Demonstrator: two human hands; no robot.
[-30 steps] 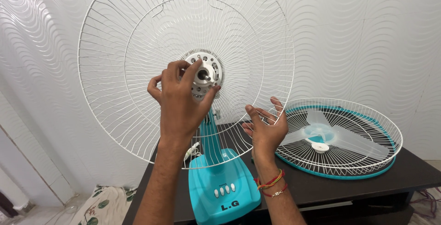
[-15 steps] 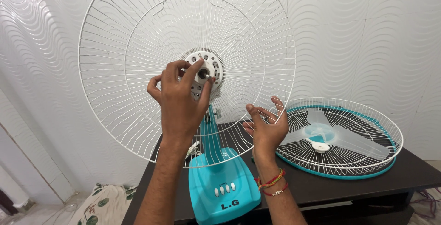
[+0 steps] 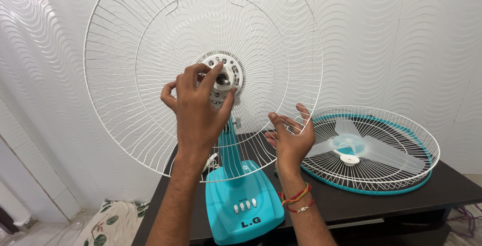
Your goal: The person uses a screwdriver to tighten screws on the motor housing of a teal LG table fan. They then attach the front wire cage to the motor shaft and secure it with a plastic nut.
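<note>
White wavy wall behind; our left hand (image 3: 197,106) pinches the hub (image 3: 223,79) of a fan grille (image 3: 130,75), right hand (image 3: 291,136) spread beside it.

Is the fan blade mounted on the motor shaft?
No, the fan blade lies in the loose grille on the table.

Front grille (image 3: 374,175) holding blade (image 3: 351,148); floral cloth (image 3: 108,221).

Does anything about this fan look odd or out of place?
Yes. The fan is apart: the upright rear guard has no blade on its bare hub, where the left hand works. The clear blade lies in the front guard on the table.
</note>
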